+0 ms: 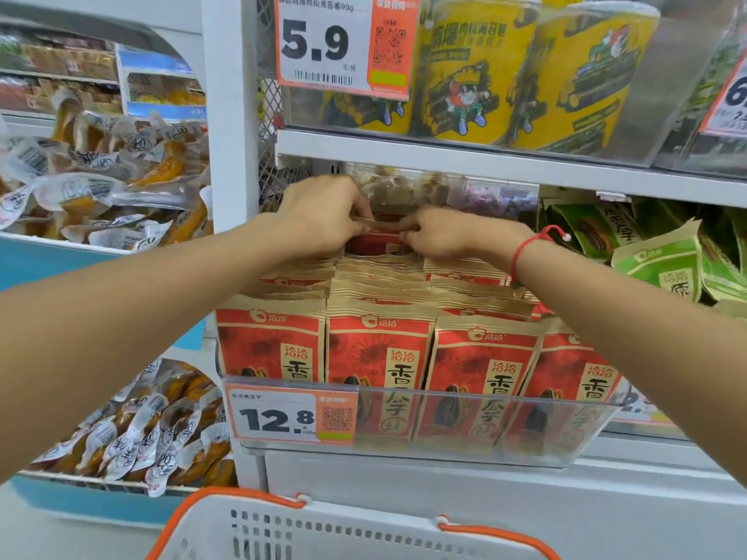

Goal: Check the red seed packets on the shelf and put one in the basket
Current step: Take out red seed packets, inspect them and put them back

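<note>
Several rows of red seed packets point(380, 349) with tan tops stand in a clear-fronted shelf bin point(485, 430). Both my arms reach to the back of the rows. My left hand point(323, 216) and my right hand point(448, 232) pinch the tan top edge of one rear red packet point(374, 238) between them, lifting it a little above its neighbours. A white basket point(323, 531) with an orange handle sits low in view, below the shelf.
Green seed packets point(663, 260) fill the bin to the right. Yellow snack tubs point(481, 66) stand on the shelf above, close over my hands. Clear-wrapped snack packs point(101, 175) lie in blue bins at left. A white upright post point(230, 115) divides the shelving.
</note>
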`<act>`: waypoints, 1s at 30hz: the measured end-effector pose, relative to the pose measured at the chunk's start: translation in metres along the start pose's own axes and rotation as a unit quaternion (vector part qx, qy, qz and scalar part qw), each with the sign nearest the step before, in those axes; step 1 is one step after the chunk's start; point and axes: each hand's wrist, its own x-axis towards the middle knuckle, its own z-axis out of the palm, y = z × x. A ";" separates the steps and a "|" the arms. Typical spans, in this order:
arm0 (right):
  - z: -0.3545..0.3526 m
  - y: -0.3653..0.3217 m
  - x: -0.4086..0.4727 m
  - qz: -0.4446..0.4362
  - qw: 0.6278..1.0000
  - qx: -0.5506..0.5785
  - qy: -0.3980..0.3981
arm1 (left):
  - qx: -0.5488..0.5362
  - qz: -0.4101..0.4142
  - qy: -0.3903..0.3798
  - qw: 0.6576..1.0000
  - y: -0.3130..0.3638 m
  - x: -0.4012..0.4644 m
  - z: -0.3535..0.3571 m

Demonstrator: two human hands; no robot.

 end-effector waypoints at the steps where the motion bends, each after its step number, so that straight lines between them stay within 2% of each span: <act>1: -0.001 -0.003 0.002 0.006 1.000 -0.011 -0.028 | 0.006 0.000 -0.005 1.000 0.001 0.002 0.001; 3: -0.001 -0.008 0.008 0.017 0.998 -0.041 -0.054 | 0.011 -0.006 -0.014 1.000 0.000 0.006 0.005; 6: 0.003 -0.011 0.014 0.021 0.997 -0.053 -0.053 | 0.003 -0.022 -0.035 0.999 -0.004 0.010 0.010; 9: 0.001 -0.008 0.005 -0.006 0.999 -0.030 0.009 | 0.023 -0.013 -0.049 0.998 -0.008 0.009 0.007; 11: -0.001 -0.005 -0.001 -0.024 0.996 -0.052 0.070 | 0.044 -0.001 -0.019 0.999 -0.010 0.005 0.003; 12: -0.002 -0.005 -0.003 -0.026 0.995 -0.055 0.073 | 0.046 0.003 0.004 0.999 -0.011 0.004 0.001; 14: -0.002 -0.007 -0.004 -0.020 0.999 -0.039 0.024 | 0.044 0.007 0.031 0.999 -0.013 0.002 0.001; 17: -0.004 -0.013 -0.002 -0.001 0.997 -0.055 -0.061 | 0.064 0.023 0.015 0.998 -0.011 0.003 0.002; 20: -0.002 -0.011 0.004 0.013 0.992 -0.084 -0.098 | 0.091 0.050 -0.001 0.995 -0.007 0.009 0.006; 23: 0.001 -0.013 0.009 0.030 0.987 -0.073 -0.137 | 0.098 0.039 -0.030 0.994 -0.005 0.014 0.011; 27: 0.003 -0.014 0.018 0.041 0.983 -0.059 -0.170 | 0.113 0.033 -0.083 0.990 0.000 0.017 0.009; 30: 0.002 -0.015 0.018 0.042 0.989 -0.044 -0.133 | 0.124 0.036 -0.175 0.976 -0.002 0.017 0.002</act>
